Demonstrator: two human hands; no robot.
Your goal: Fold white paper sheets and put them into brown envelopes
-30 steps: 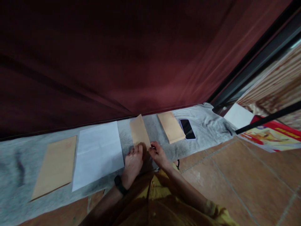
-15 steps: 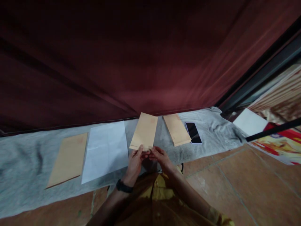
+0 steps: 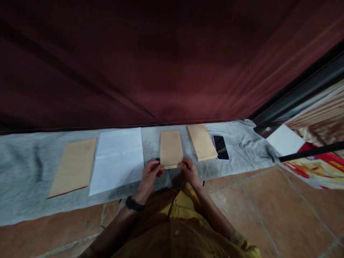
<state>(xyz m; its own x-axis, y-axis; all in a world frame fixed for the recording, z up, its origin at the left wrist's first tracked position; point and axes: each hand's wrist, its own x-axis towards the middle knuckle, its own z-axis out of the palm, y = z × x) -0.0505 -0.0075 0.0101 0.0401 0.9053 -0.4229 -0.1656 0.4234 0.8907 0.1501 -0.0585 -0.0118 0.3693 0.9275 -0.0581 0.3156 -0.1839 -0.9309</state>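
A brown paper envelope (image 3: 171, 147) lies in front of me, its folded flap edge towards my body. My left hand (image 3: 150, 173) pinches the near left corner of this envelope, a dark band around the wrist. At the near right corner my right hand (image 3: 190, 171) pinches the same edge between thumb and fingers. To the left are sheets of white paper (image 3: 117, 157) and, farther left, another brown envelope (image 3: 73, 166). On the right rest brown envelopes (image 3: 202, 142), seemingly stacked, touching or close to a phone (image 3: 220, 147) with a dark screen.
A grey cloth (image 3: 24, 172) covers the long narrow surface under the papers. Behind it hangs a dark red curtain (image 3: 172, 82). At the right are a dark metal frame (image 3: 298, 86), a white sheet (image 3: 285, 139) and a red-yellow printed package (image 3: 317, 166). Tiled floor (image 3: 249, 208) shows below.
My hands have moved apart, from the middle of the envelope's near edge to its two corners. The envelope has turned from tilted to nearly straight and sits lower against the cloth.
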